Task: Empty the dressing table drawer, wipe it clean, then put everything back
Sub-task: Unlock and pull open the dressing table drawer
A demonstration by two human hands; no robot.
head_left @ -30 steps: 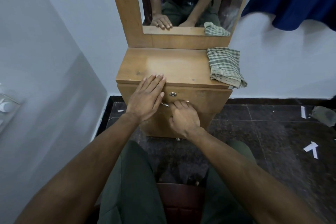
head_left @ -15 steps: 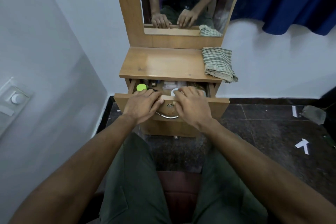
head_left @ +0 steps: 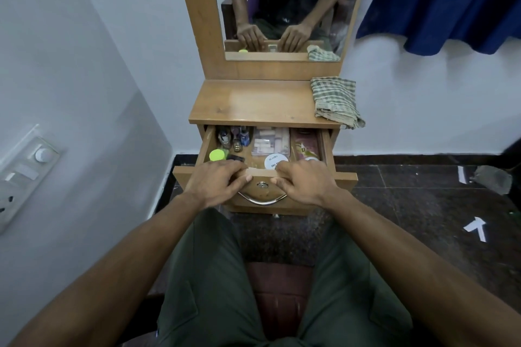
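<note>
The drawer (head_left: 265, 175) is seen pulled out beneath the counter (head_left: 253, 104). Its front edge is gripped left of the handle (head_left: 262, 200) by the left hand (head_left: 217, 186). Right of the handle, it is gripped by the right hand (head_left: 304, 183). Small bottles (head_left: 234, 138) are seen inside at the drawer's left.

The open wooden drawer (head_left: 342, 177) sticks out under the wooden table top (head_left: 248, 103). The folded checked cloth (head_left: 335, 101) lies on the top's right side. In the drawer, small glass bottles (head_left: 234, 136) are at the back left, the clear plastic box (head_left: 271, 141) in the middle.
</note>
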